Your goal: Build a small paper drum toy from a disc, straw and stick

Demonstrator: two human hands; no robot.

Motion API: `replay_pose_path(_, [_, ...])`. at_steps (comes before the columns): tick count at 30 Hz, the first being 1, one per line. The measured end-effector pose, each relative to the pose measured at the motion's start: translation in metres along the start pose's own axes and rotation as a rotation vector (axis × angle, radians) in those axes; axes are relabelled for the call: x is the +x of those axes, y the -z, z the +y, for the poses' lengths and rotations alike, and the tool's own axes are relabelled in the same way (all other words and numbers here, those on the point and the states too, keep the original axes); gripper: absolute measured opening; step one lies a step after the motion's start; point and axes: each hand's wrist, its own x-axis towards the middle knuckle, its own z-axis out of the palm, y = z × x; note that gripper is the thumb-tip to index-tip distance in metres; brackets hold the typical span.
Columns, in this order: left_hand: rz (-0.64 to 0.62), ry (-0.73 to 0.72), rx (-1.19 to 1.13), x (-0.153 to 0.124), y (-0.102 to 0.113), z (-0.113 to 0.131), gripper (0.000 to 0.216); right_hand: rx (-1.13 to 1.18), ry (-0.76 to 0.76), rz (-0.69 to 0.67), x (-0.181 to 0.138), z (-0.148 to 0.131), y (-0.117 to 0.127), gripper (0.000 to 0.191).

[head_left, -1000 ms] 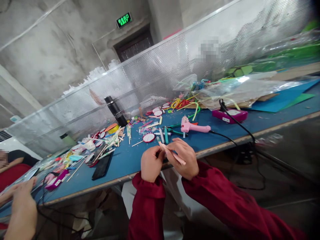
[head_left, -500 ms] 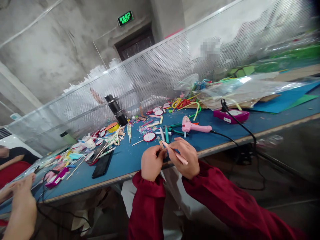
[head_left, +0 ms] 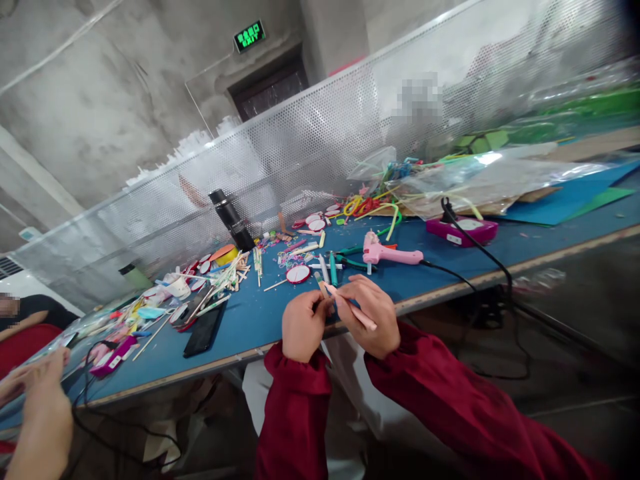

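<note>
Both hands meet at the near edge of the blue table (head_left: 540, 243): right hand (head_left: 373, 315) pinches a pink stick (head_left: 356, 311), left hand (head_left: 303, 327) closed on its other end (fingertips touching). Pink glue gun (head_left: 393, 254) just beyond. Craft litter across the top, black phone (head_left: 204, 335) left. Perforated metal screen (head_left: 310, 143) behind, concrete wall, green exit sign (head_left: 249, 36).

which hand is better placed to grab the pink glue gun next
Probably the right hand: the glue gun lies on the table just beyond it, while the left hand is farther off. Both hands grip the pink stick, though.
</note>
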Motion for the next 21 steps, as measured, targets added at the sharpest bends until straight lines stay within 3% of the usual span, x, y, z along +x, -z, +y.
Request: replay_pose_path(21, [0.001, -0.003, -0.024, -0.0011, 0.0000, -0.0002, 0.025, 0.031, 0.037, 0.011, 0.0000, 0.0001, 0.0013, 0.020])
